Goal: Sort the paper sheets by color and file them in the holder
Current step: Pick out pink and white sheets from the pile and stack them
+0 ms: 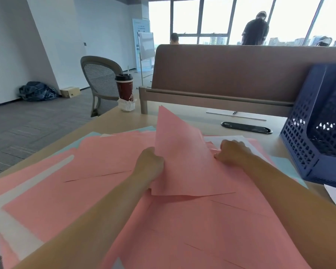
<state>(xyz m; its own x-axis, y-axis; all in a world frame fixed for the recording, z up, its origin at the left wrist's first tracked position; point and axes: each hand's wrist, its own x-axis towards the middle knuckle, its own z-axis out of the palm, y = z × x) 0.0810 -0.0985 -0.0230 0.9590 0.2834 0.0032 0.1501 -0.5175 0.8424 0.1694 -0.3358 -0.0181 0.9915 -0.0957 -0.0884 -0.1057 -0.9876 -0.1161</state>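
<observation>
Many pink paper sheets (109,191) lie spread over the desk, with pale blue sheets (285,164) and white sheets (239,139) showing at the edges. My left hand (149,164) grips the left edge of a raised pink sheet (182,156), which stands tilted up off the pile. My right hand (234,152) has its fingers curled on the pink and white sheets just right of that raised sheet; its fingertips are hidden. The dark blue perforated file holder (318,121) stands at the right edge of the desk.
A dark red paper cup with a straw (125,89) stands at the desk's far left corner beside a crumpled tissue. A brown partition (231,72) closes the back. A black cable slot (245,127) lies behind the papers. A chair and two people are beyond.
</observation>
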